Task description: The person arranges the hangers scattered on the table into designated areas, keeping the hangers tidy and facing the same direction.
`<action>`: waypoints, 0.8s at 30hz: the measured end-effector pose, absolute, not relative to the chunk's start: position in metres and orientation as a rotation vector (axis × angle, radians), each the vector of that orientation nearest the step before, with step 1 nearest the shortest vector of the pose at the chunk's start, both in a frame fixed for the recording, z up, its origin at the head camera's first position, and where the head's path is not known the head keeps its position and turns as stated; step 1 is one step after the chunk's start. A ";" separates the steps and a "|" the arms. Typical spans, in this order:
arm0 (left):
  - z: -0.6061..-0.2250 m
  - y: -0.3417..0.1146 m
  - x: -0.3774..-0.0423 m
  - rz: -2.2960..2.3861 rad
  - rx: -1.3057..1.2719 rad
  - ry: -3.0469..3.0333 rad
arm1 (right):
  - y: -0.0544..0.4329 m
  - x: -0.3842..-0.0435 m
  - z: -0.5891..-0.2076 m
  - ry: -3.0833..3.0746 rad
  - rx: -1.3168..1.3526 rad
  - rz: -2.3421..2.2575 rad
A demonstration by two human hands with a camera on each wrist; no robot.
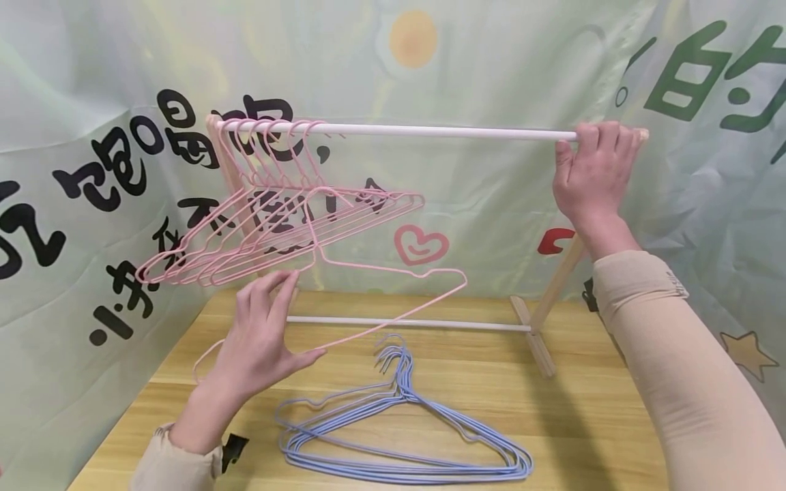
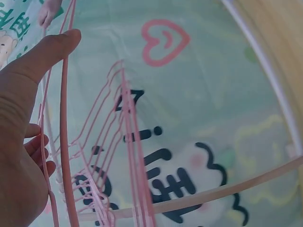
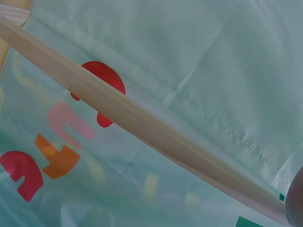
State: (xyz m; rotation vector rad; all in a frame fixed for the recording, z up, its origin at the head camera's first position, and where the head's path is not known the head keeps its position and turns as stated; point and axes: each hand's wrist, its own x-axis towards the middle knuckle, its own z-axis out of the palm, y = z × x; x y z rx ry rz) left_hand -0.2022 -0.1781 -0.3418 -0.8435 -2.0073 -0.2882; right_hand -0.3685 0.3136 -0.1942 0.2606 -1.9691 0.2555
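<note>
Several pink hangers [image 1: 301, 185], two views, blue hangers [image 1: 403, 393], head view only

The rail [image 1: 442, 131] is carrying a hanger row [image 1: 270, 185] at left and the right hand [image 1: 595, 174] at right, the left hand [image 1: 260, 337] is holding a single hanger [image 1: 374, 266] before the row, and a hanger pile [image 1: 404, 391] is lying on the table [image 1: 479, 368] below.

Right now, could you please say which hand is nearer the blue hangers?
Left: the left hand is above and left of the blue hangers; the right hand is farther up and right, gripping the top rail.
</note>
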 end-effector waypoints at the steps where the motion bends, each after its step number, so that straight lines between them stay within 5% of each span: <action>1: -0.338 -0.178 -0.204 -0.275 -0.838 -2.001 | 0.314 -0.369 -0.194 -1.968 0.261 0.257; 24: -0.262 -0.169 -0.245 -0.152 -0.724 -2.028 | 0.314 -0.370 -0.195 -1.955 0.265 0.247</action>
